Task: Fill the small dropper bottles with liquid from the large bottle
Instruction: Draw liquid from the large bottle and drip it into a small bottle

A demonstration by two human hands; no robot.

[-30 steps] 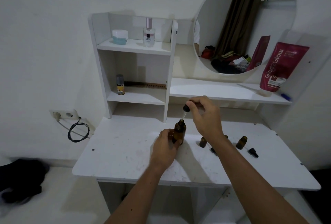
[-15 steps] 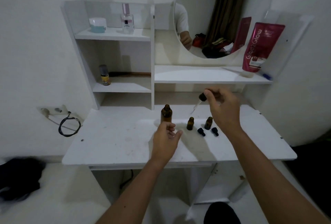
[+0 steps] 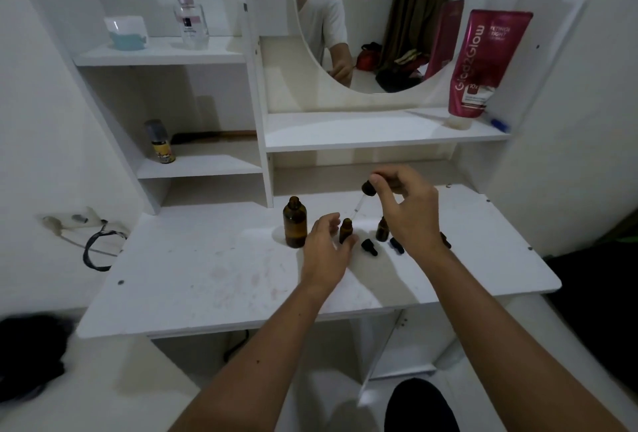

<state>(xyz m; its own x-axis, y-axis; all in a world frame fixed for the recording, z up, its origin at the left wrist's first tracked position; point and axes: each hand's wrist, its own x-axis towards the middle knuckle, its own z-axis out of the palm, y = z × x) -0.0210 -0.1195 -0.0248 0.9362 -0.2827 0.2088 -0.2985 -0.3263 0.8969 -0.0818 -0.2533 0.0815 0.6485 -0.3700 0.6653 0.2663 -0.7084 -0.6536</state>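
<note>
The large amber bottle [image 3: 295,222] stands open and upright on the white desk [image 3: 207,276]. Right of it stands a small amber bottle [image 3: 345,230], uncapped. My left hand [image 3: 326,250] reaches around that small bottle with spread fingers, the thumb close to its base. My right hand [image 3: 405,210] pinches the black bulb of a dropper [image 3: 365,195], whose glass tube slants down toward the small bottle's mouth. A second small amber bottle [image 3: 382,228] is partly hidden behind my right hand. Two black dropper caps [image 3: 369,247] [image 3: 397,245] lie on the desk nearby.
White shelves rise behind the desk, holding a small spray can [image 3: 160,141], a perfume bottle [image 3: 190,15] and a jar [image 3: 127,32]. A red tube [image 3: 483,62] leans by the round mirror [image 3: 362,17]. A wall socket with a black cable [image 3: 95,245] sits left.
My left hand let go of the large bottle and moved right to the small bottle. My right hand carried the dropper out of the large bottle to above the small one. The camera moved closer.
</note>
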